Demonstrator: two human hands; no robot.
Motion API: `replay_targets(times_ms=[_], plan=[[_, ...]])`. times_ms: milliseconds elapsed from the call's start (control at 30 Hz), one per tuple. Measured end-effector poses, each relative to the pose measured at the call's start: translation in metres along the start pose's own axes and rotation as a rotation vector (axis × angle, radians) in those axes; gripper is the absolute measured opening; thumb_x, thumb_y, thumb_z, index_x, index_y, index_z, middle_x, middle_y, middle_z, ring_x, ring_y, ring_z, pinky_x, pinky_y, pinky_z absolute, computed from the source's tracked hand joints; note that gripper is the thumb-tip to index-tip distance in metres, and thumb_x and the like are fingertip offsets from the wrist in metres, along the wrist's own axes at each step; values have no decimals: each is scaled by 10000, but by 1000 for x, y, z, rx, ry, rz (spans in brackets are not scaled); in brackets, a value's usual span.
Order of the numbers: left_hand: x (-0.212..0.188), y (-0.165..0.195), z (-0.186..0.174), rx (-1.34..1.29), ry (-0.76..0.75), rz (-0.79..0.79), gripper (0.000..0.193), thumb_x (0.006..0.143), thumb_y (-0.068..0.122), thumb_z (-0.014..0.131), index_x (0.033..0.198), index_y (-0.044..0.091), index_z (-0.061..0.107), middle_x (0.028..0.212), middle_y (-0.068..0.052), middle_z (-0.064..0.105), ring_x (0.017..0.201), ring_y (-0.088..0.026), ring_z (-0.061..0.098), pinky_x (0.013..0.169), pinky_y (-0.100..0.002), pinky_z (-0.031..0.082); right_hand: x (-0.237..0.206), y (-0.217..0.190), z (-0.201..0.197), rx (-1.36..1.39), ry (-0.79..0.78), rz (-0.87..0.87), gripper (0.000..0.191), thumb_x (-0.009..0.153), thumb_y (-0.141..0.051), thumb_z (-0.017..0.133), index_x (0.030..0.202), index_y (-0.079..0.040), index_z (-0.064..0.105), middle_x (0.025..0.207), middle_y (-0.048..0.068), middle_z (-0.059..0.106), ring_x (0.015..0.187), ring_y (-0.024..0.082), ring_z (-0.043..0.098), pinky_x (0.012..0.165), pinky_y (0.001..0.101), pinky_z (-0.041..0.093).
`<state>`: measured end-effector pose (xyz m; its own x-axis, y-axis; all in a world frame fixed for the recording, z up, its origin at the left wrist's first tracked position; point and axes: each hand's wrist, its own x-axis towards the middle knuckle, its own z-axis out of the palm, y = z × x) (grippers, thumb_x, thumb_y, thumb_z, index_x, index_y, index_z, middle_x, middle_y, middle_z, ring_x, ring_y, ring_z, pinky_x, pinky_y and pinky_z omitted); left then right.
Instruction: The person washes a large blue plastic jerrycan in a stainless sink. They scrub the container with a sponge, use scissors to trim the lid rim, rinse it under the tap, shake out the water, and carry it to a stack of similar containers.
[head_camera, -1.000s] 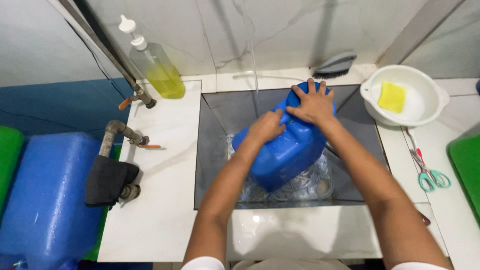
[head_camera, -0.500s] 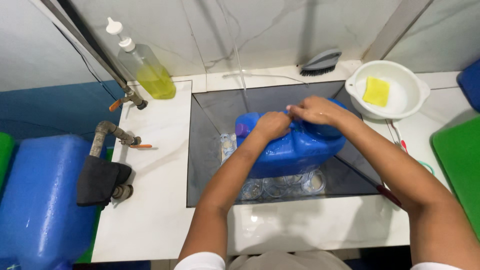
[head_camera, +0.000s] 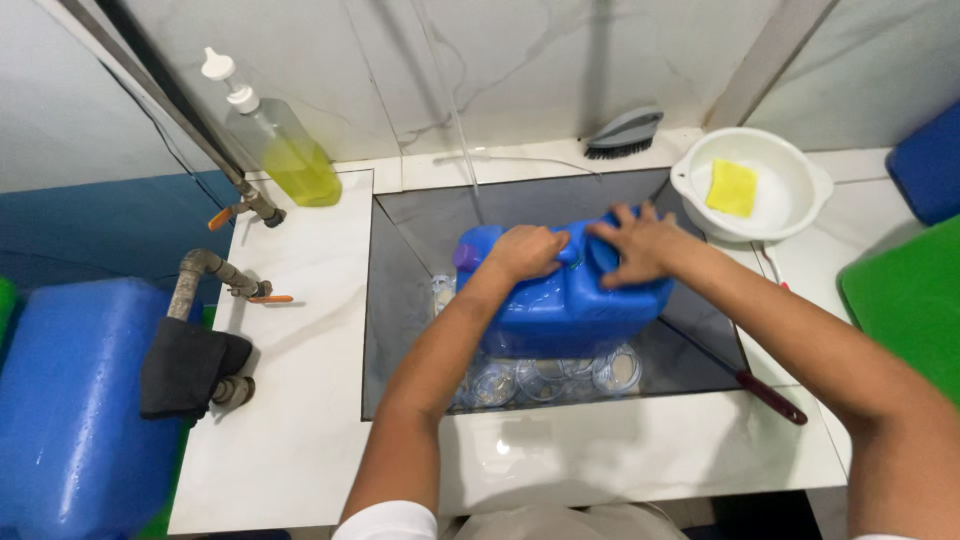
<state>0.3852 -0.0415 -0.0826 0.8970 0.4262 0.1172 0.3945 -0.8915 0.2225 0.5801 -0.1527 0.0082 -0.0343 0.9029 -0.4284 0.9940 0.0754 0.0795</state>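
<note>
- A blue jerrycan (head_camera: 570, 295) is being held lying on its side in the dark sink (head_camera: 400, 300), which is sunk into the white worktop (head_camera: 300, 400).
- The can's handle end is being clasped by the left hand (head_camera: 525, 252), its grip closed around it.
- The can's upper right part is being pressed by the right hand (head_camera: 640, 245), fingers spread flat, not wrapped.
- Clear round lids or jars (head_camera: 545, 378) are being crowded under the can, toward the sink's near wall.
- Open room is being left only along the sink's far wall and left slope.
- Beyond the sink's right rim a white bowl (head_camera: 790, 200) with a yellow sponge (head_camera: 733, 187) is resting; a brush (head_camera: 625, 132) behind; a soap bottle (head_camera: 275, 140) and pipes (head_camera: 205, 270) to its left.
</note>
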Motion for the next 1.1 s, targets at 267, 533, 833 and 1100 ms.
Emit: replay_targets(times_ms=[267,533,833,1100], plan=[[-58,-57,-6,79,163,201,183,681,124,693,860,100,667,820,-112,698,864,-350,676,734,-511,516,43,2,-14,1072,-63,-548,953,755,-547,734,1572,-278,321,1576,160,378,1414,396,413,1121,592,397],[-112,-26,19,-43,189,-87,216,756,167,725,921,54,644,757,-170,697,746,-393,691,660,-534,530,161,-46,-44,2451,60,-469,349,1043,-236,602,1336,-75,500,1222,121,701,1127,286,701,1001,486,583],[-118,2,26,-159,208,-293,528,798,280,737,1167,-55,561,743,-235,698,711,-438,692,654,-552,542,204,-156,-63,1673,731,-158,332,1119,-327,441,1290,-83,587,955,77,682,787,175,626,700,378,502],[-107,-29,32,-303,302,-631,558,877,346,682,1170,-91,494,841,-332,692,810,-503,693,760,-588,549,194,-139,-64,1581,632,22,498,1161,-459,367,1084,-28,602,779,59,552,635,181,524,555,387,444]])
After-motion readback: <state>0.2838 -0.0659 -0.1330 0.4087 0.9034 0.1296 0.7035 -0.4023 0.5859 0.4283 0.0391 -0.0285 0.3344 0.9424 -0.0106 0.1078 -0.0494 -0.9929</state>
